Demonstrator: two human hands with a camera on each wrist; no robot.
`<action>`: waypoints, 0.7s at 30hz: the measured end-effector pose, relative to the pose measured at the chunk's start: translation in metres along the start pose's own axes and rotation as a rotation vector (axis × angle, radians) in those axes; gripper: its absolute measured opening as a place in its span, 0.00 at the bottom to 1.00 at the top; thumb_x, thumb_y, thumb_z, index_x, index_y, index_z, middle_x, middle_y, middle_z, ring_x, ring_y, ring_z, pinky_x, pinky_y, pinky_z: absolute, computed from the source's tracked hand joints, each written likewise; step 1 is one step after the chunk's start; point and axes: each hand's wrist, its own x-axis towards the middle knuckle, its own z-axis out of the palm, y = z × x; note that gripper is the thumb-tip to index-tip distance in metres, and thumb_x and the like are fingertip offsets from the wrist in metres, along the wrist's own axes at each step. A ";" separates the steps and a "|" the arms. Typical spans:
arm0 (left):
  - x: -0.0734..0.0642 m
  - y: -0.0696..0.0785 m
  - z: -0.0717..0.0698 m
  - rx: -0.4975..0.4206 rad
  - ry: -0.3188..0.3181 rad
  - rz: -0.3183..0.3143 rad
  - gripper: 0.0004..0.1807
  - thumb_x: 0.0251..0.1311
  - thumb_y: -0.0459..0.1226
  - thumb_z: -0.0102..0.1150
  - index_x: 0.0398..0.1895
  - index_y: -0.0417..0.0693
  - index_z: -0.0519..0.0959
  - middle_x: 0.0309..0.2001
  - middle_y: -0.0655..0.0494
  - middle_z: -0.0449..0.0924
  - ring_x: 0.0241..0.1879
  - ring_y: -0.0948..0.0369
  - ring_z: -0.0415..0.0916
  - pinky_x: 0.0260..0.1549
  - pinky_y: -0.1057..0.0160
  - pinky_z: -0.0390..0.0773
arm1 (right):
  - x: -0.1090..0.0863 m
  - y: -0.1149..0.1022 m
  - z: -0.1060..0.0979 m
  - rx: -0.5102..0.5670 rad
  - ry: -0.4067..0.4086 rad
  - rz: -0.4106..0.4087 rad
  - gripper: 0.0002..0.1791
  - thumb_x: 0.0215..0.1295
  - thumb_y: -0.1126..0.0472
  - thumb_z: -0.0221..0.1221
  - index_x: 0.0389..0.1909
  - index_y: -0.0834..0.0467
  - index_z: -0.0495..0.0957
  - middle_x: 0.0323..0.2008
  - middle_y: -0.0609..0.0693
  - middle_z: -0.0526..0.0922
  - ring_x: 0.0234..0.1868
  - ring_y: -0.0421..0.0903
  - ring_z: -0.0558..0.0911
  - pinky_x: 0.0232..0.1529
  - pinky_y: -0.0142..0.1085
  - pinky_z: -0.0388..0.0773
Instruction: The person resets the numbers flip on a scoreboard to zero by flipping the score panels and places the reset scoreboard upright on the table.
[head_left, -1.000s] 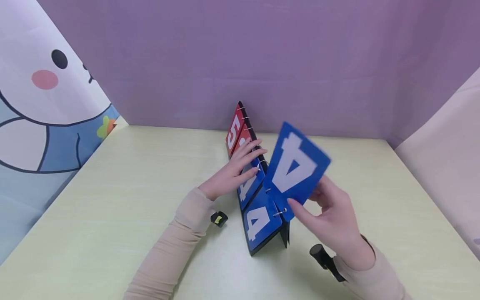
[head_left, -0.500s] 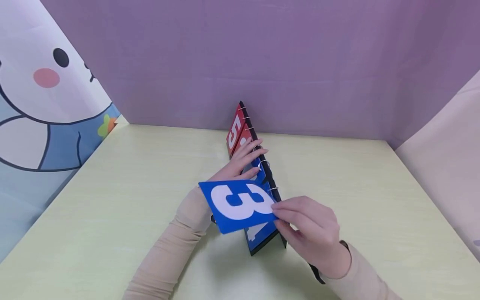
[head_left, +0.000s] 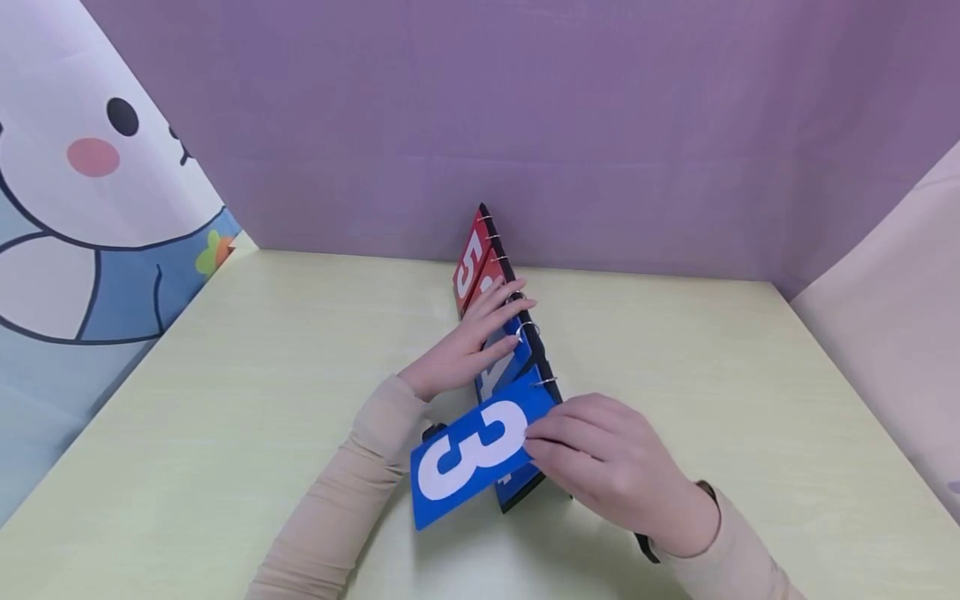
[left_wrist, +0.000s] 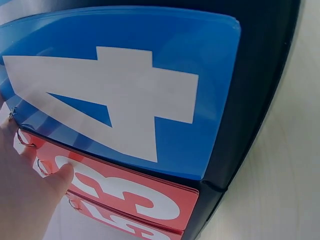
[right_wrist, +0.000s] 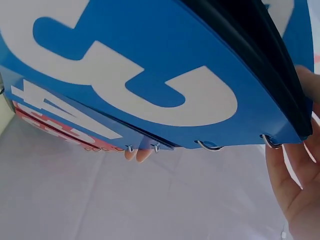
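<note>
A black tent-shaped flip scoreboard [head_left: 537, 357] stands on the table, with red and blue number cards hung on metal rings along its top edge. My left hand [head_left: 452, 354] rests across its left face, fingers straight and their tips over the top edge. In the left wrist view its thumb lies by a red card [left_wrist: 130, 192], below a blue 4 card [left_wrist: 175, 95]. My right hand [head_left: 618, 471] pinches a blue card [head_left: 474, 452] marked 3 near its ringed end. This card slants out from the left face, partly covering the blue card beneath. The right wrist view shows another blue 3 [right_wrist: 175, 50].
The scoreboard stands on a pale yellow-green table [head_left: 315, 317]. A purple cloth [head_left: 420, 100] closes off the back. On the left hangs a cloth with a cartoon character [head_left: 52, 200], and a pale cloth [head_left: 892, 242] hangs on the right.
My right hand has brought a blue card over the top edge from right to left. Its 3 side now shows, and its free end has dropped lower. My left hand has stayed put.
</note>
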 end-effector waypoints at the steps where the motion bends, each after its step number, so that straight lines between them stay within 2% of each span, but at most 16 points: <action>1: 0.000 0.000 0.000 -0.002 0.002 -0.003 0.29 0.68 0.41 0.48 0.71 0.54 0.58 0.76 0.59 0.41 0.75 0.62 0.27 0.69 0.41 0.48 | 0.000 0.000 0.000 -0.002 -0.019 -0.004 0.18 0.72 0.60 0.48 0.31 0.59 0.85 0.30 0.49 0.86 0.32 0.44 0.83 0.36 0.36 0.81; 7: 0.000 0.002 -0.001 -0.009 0.000 -0.012 0.29 0.68 0.41 0.48 0.71 0.55 0.58 0.76 0.60 0.41 0.75 0.63 0.27 0.69 0.40 0.47 | -0.001 0.000 -0.001 -0.013 -0.075 -0.030 0.19 0.73 0.62 0.46 0.31 0.58 0.86 0.33 0.49 0.86 0.35 0.44 0.83 0.41 0.37 0.81; 10: -0.001 0.002 -0.001 -0.010 -0.001 -0.011 0.28 0.68 0.41 0.48 0.71 0.56 0.59 0.76 0.61 0.41 0.75 0.64 0.26 0.69 0.40 0.46 | -0.002 0.001 -0.001 -0.017 -0.122 -0.037 0.15 0.71 0.62 0.50 0.31 0.56 0.86 0.34 0.48 0.86 0.38 0.45 0.82 0.44 0.39 0.80; 13: -0.001 0.002 -0.001 -0.013 -0.003 -0.009 0.28 0.68 0.41 0.47 0.71 0.55 0.59 0.76 0.61 0.41 0.75 0.64 0.26 0.69 0.40 0.44 | -0.002 0.001 -0.001 -0.031 -0.190 -0.034 0.05 0.62 0.63 0.61 0.31 0.55 0.85 0.35 0.47 0.86 0.40 0.44 0.82 0.47 0.39 0.78; 15: -0.001 0.002 -0.001 -0.014 -0.002 -0.010 0.28 0.69 0.42 0.47 0.71 0.55 0.58 0.76 0.61 0.41 0.75 0.65 0.25 0.69 0.40 0.44 | -0.002 0.001 -0.001 -0.033 -0.240 -0.017 0.02 0.58 0.63 0.65 0.31 0.53 0.85 0.36 0.46 0.86 0.41 0.44 0.81 0.50 0.40 0.77; 17: -0.001 0.001 0.000 -0.017 -0.001 -0.013 0.28 0.69 0.42 0.47 0.71 0.55 0.58 0.76 0.62 0.40 0.75 0.65 0.25 0.69 0.40 0.44 | -0.002 0.001 -0.001 -0.033 -0.283 0.008 0.07 0.50 0.63 0.70 0.31 0.52 0.85 0.36 0.45 0.85 0.42 0.44 0.81 0.52 0.40 0.76; 21: -0.001 0.001 0.000 -0.021 0.000 -0.019 0.29 0.68 0.42 0.47 0.72 0.56 0.58 0.76 0.62 0.40 0.75 0.65 0.25 0.69 0.40 0.44 | -0.002 0.001 -0.001 -0.027 -0.324 0.050 0.10 0.44 0.63 0.73 0.30 0.51 0.84 0.35 0.44 0.85 0.42 0.44 0.80 0.55 0.40 0.74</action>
